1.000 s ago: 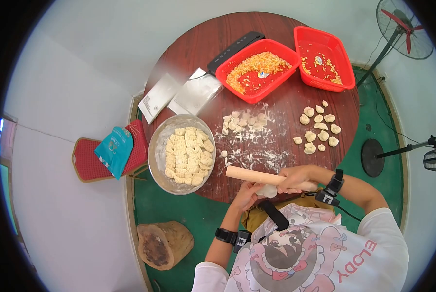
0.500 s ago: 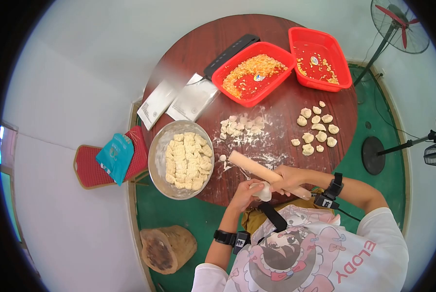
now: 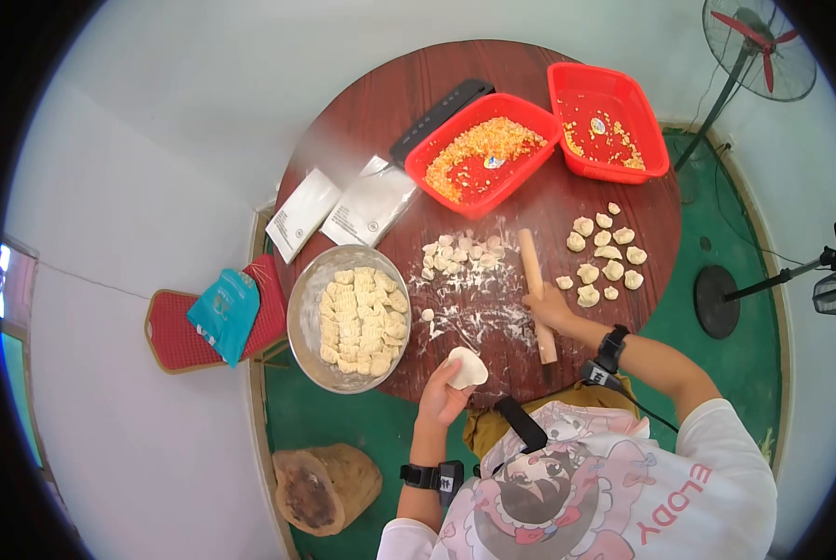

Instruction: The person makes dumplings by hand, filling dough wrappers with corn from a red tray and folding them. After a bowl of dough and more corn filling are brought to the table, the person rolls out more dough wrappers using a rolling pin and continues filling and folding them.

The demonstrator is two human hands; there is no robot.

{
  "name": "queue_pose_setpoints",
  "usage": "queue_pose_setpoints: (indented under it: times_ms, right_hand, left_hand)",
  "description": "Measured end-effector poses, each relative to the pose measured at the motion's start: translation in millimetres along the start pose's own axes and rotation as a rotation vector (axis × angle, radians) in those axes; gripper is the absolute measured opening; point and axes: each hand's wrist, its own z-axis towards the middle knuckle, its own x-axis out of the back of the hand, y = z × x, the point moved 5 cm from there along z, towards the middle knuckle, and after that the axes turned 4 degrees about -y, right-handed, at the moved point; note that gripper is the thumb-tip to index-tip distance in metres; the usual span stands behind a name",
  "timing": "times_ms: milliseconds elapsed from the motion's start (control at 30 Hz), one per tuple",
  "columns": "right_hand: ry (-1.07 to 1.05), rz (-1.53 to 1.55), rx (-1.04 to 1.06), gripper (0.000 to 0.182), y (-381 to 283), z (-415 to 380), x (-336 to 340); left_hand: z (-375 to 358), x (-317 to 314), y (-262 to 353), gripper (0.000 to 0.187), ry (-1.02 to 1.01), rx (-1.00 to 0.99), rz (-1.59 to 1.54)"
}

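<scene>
My left hand (image 3: 444, 396) holds a thin round dumpling wrapper (image 3: 468, 370) by its edge, near the table's front edge. On the right, my right hand (image 3: 550, 309) is closed around the middle of a wooden rolling pin (image 3: 531, 259), which lies on the tabletop pointing away from me. Between the hands and the back of the table is a floury patch (image 3: 478, 311). Small dough pieces (image 3: 455, 254) sit at its far side, and one lone dough piece (image 3: 427, 315) lies nearer. Several folded dumplings (image 3: 607, 252) rest right of the rolling pin.
A metal bowl (image 3: 298, 322) of shaped dumplings stands at the table's left. Two red basins (image 3: 478, 207) (image 3: 614, 172) with orange-yellow filling are at the back, beside a black flat device (image 3: 441, 118). White packets (image 3: 304, 213) lie left. A chair (image 3: 170, 329), log stump (image 3: 329, 485) and fans (image 3: 754, 47) surround the table.
The rolling pin went from tilted in the air over my hands to lying on the table at the right. My left hand moved left with the wrapper, apart from my right hand.
</scene>
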Motion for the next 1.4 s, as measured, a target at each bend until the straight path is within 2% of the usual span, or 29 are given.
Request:
queue_pose_setpoints:
  times_ms: [33, 67, 133, 233, 367, 567, 633, 667, 733, 767, 833, 867, 933, 1000, 1067, 1200, 1267, 1333, 1400]
  right_hand:
    - [0.002, -0.075, -0.06, 0.046, 18, 15, -4]
    - [-0.001, -0.076, -0.054, 0.046, 12, 15, -4]
    - [0.103, -0.369, -0.099, 0.045, 1, 14, -1]
    - [0.07, -0.434, -0.099, 0.051, 1, 22, -6]
    - [0.067, -0.508, -0.096, 0.051, -2, 27, -10]
    - [0.042, -0.657, 0.045, 0.045, -22, 19, -5]
    - [-0.063, -0.779, 0.155, 0.038, -54, -4, -3]
    - [-0.061, -0.778, 0.153, 0.038, -61, -13, 0]
    - [-0.197, -0.564, 0.379, 0.034, -81, -35, -4]
    - [-0.192, -0.562, 0.375, 0.034, -90, -46, -2]
    - [-0.655, 0.069, 0.213, 0.032, -102, -73, -15]
    - [-0.657, 0.074, 0.215, 0.032, -104, -79, -14]
    - [-0.77, 0.318, 0.165, 0.027, -108, -91, -18]
    - [-0.759, 0.277, 0.128, 0.021, -103, -89, -15]
    - [-0.733, 0.253, 0.124, 0.02, -97, -84, -10]
    - [-0.604, 0.341, 0.058, 0.019, -82, -77, -5]
    - [-0.643, 0.353, 0.044, 0.018, -78, -78, -11]
    - [-0.66, 0.346, 0.062, 0.023, -79, -79, -12]
    - [-0.639, 0.188, -0.031, 0.033, -70, -72, -14]
  left_hand:
    - [-3, -3, 1, 0.024, -0.013, -0.009, -0.08]
    - [-5, -4, 3, 0.024, -0.014, -0.015, -0.08]
    - [-10, -3, 5, 0.025, 0.036, -0.033, -0.197]
    - [-16, -9, 8, 0.028, 0.024, -0.047, -0.147]
    - [-24, -30, 14, 0.03, 0.047, -0.091, -0.136]
    - [-24, -41, 24, 0.035, 0.044, -0.137, -0.109]
    - [-22, -40, 28, 0.033, 0.09, -0.167, 0.126]
    - [-21, -42, 27, 0.033, 0.088, -0.165, 0.127]
    - [-17, -45, 28, 0.032, 0.196, -0.195, 0.407]
    - [-13, -47, 25, 0.032, 0.192, -0.19, 0.41]
    - [-3, -50, 17, 0.031, 0.182, -0.161, 0.505]
    - [0, -53, 14, 0.031, 0.185, -0.162, 0.51]
    - [6, -61, 8, 0.034, 0.157, -0.135, 0.643]
    - [11, -62, 9, 0.031, 0.163, -0.173, 0.66]
    - [16, -63, 7, 0.032, 0.141, -0.106, 0.761]
    - [24, -50, 0, 0.029, 0.187, -0.018, 0.661]
    - [27, -43, -2, 0.024, 0.198, -0.028, 0.6]
    - [29, -37, -3, 0.024, 0.218, -0.051, 0.521]
    - [30, -29, -4, 0.023, 0.249, -0.037, 0.549]
